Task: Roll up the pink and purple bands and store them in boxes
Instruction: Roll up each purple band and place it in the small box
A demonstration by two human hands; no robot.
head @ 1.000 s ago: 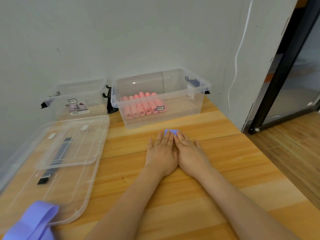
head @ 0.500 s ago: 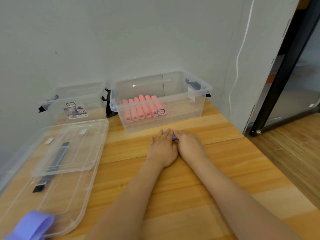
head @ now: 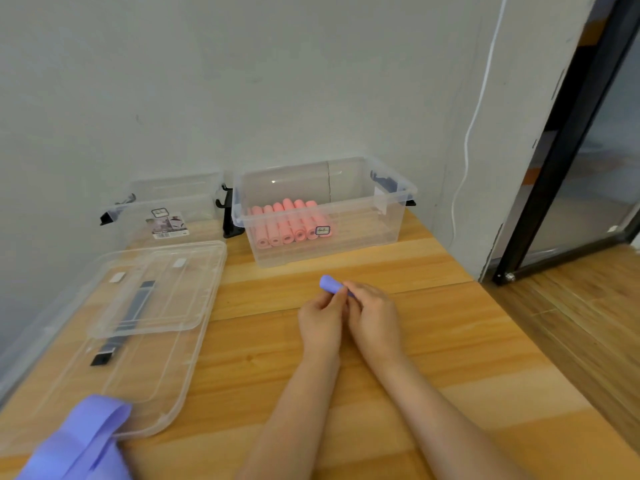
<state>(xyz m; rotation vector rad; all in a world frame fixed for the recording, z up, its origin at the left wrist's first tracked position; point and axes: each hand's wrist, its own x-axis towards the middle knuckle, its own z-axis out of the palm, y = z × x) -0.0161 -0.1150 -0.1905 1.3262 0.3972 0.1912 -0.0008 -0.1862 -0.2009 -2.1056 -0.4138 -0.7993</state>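
Gripping together, left hand [head: 320,315] and right hand [head: 372,315] hold the purple roll [head: 329,283], its long axis pointing up-left.

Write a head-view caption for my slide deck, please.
Both hands hold a rolled purple band over the wooden table, near a clear box of pink rolls.

Soft, even indoor light, faint shadows, slight overall blur, wide-angle bending at edges.
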